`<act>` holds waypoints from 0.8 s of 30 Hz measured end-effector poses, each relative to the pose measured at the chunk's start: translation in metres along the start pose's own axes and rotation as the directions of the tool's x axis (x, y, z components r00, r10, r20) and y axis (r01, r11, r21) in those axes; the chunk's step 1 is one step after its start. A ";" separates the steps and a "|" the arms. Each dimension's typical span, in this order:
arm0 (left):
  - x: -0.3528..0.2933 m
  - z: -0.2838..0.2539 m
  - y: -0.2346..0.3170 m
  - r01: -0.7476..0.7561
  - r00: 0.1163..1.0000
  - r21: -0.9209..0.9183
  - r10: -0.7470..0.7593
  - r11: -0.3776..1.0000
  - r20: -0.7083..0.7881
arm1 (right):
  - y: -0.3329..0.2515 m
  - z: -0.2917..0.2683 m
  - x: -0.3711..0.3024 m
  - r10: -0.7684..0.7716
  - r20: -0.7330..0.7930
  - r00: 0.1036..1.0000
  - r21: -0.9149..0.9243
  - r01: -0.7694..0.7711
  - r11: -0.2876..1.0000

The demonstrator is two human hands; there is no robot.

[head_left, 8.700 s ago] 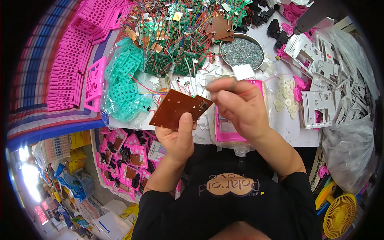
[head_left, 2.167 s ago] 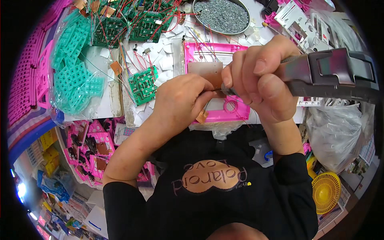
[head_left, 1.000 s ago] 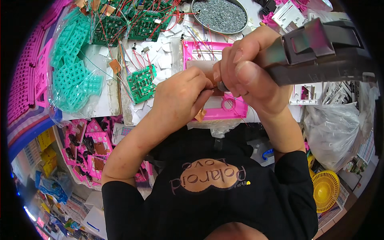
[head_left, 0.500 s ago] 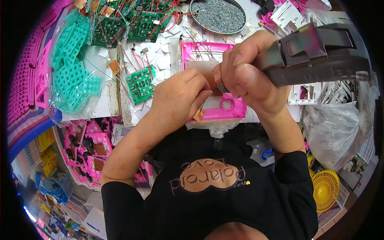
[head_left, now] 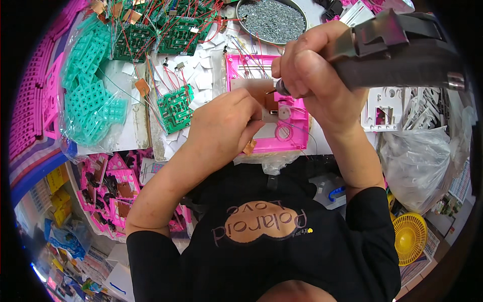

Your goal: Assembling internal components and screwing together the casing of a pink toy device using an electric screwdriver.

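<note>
My right hand grips a dark power screwdriver wrapped in tape, its body pointing off to the right. The thin bit slants down to the left, over a brown circuit board lying in a pink plastic casing. Whether the bit touches the board I cannot tell. At the casing's left side is my left hand, closed, thumb and fingers pressed together at the board's near left edge. What lies between those fingertips is hidden. A round whitish part sits in the casing beside the board.
Beyond the casing stands a round metal bowl full of small screws. Green circuit boards with red wires lie to the left, near bagged teal keypads. White plastic frames and a clear plastic bag are on the right.
My right hand has drawn the screwdriver up and back from the casing, uncovering the board and round part. The left hand stays almost in place.
</note>
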State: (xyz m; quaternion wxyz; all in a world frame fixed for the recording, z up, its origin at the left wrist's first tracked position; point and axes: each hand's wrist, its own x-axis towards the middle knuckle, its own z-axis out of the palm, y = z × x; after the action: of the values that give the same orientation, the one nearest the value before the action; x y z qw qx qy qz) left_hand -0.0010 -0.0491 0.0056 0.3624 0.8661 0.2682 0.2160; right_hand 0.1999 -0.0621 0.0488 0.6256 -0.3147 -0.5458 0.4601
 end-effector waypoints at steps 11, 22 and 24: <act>-0.004 0.008 0.006 0.069 0.995 0.050 -0.065 0.996 -0.076 | 0.008 0.010 0.000 -0.082 0.027 0.996 -0.365 0.087 0.927; 0.000 -0.001 0.018 0.159 0.981 -0.095 -0.168 0.983 -0.098 | -0.018 -0.003 0.010 0.009 0.151 0.989 0.049 -0.017 0.999; 0.003 0.001 0.020 0.103 0.977 -0.122 -0.123 0.987 -0.172 | -0.020 -0.003 0.011 -0.013 0.180 0.984 0.074 0.000 0.997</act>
State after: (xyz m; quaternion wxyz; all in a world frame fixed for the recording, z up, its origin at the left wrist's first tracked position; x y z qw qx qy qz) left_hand 0.0079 -0.0597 0.0207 0.3966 0.8048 0.3360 0.2867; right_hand 0.2076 -0.0592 0.0708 0.5861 -0.2467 -0.5841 0.5044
